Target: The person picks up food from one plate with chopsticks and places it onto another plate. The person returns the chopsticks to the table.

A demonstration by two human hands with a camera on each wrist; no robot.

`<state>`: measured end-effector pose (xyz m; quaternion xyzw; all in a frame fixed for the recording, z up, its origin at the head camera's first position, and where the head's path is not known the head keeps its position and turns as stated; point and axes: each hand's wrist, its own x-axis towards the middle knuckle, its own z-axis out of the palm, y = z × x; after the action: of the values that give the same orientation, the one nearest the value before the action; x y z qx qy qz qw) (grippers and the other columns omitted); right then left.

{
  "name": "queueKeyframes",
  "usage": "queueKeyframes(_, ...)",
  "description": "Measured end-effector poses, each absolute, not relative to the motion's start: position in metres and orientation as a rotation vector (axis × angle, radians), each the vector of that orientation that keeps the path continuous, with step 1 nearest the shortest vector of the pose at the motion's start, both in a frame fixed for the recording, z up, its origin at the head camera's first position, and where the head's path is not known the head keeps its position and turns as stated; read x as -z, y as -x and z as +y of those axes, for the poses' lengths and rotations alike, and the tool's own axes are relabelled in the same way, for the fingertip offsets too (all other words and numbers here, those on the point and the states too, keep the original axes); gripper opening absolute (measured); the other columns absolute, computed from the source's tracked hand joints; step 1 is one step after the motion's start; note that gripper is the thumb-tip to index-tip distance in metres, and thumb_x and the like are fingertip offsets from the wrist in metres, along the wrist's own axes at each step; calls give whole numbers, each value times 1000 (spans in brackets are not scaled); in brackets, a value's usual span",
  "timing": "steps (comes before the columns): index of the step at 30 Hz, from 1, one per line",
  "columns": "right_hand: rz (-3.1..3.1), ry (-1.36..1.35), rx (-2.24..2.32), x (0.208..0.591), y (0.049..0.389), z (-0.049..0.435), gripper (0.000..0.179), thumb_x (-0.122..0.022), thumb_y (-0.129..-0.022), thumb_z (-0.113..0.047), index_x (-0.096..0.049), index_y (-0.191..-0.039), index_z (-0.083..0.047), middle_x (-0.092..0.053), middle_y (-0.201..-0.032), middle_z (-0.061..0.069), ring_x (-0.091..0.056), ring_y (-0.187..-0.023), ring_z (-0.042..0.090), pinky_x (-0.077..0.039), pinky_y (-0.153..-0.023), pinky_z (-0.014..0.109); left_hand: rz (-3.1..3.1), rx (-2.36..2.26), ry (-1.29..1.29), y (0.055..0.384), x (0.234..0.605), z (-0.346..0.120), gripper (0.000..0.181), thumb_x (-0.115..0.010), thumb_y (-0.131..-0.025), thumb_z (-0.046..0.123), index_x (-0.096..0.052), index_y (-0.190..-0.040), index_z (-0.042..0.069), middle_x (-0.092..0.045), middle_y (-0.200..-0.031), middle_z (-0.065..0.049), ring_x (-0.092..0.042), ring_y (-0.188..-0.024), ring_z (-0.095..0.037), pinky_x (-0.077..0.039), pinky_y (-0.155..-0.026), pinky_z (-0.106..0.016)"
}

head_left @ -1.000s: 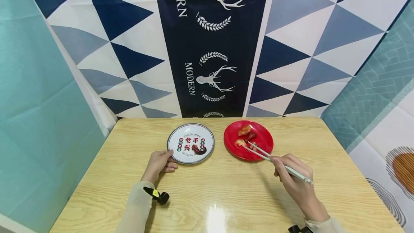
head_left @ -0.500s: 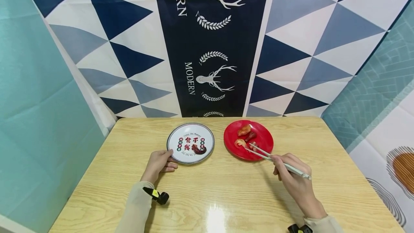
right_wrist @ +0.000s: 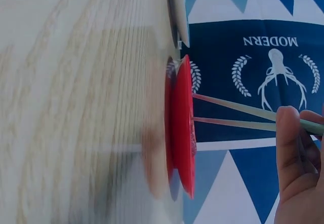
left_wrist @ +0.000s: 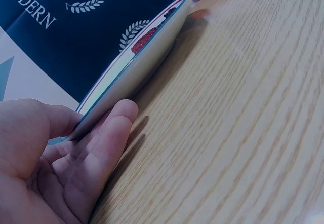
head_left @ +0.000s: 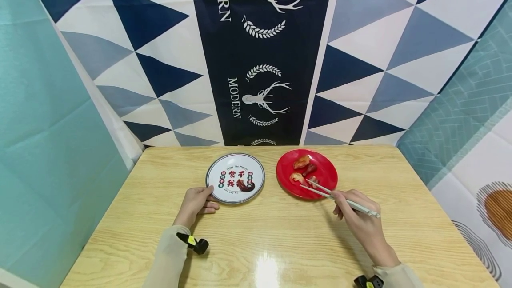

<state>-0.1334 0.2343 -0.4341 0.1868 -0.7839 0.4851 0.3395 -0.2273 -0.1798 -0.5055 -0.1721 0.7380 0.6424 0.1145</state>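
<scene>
My left hand pinches the near left rim of a white plate printed with red characters; the thumb lies on top and fingers are beneath, as the left wrist view shows. On that plate lies a dark reddish-brown curved food piece. My right hand holds pale chopsticks, their tips apart over a red plate. Near the tips are a shrimp-like piece and a pinkish piece. Whether the tips touch either cannot be told. The right wrist view hides most of the food behind the red rim.
Behind those two sit an orange-brown piece and a dark red drumstick-like piece on the red plate. Both plates stand on a wooden table near its back edge. A patterned cloth hangs behind, with teal cloth at left.
My right hand has shifted slightly left, lowering the chopsticks' rear ends' offset from the plate, and the tips have spread somewhat wider. The left hand and both plates stay put.
</scene>
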Motion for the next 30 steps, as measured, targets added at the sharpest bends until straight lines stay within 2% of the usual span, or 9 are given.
queueKeyframes(6, -2038, -504, -1283, 437, 135, 233, 24, -68, -82, 24, -76, -80, 1, -65, -59, 11, -61, -48, 12, -51, -41, 17, 2167, -1885, 499, 227, 506, -180, 36, -56, -106, 29, -67, -99, -5, -73, -74, -11, -72, -60, -14, -66, -61, -29)
queueKeyframes(13, -2014, -523, -1294, 449, 141, 237, 26, -69, -82, 24, -77, -82, -1, -65, -60, 10, -61, -48, 10, -52, -42, 17, 2164, -1881, 505, 227, 507, -180, 36, -56, -106, 29, -68, -100, -5, -73, -74, -11, -72, -60, -14, -66, -61, -28)
queueKeyframes(18, -2023, -513, -1309, 458, 146, 240, 22, -69, -83, 24, -76, -84, 3, -66, -61, 10, -61, -49, 10, -53, -42, 17, 2167, -1883, 500, 228, 506, -180, 36, -56, -106, 29, -68, -102, -5, -72, -75, -11, -72, -61, -14, -66, -61, -28)
queueKeyframes(30, -2134, -461, -1304, 446, 144, 234, 16, -69, -86, 20, -76, -85, 5, -67, -62, 11, -62, -50, 13, -52, -45, 13, 2163, -1885, 507, 227, 506, -180, 36, -56, -106, 29, -68, -102, -5, -73, -75, -11, -72, -60, -14, -66, -61, -29)
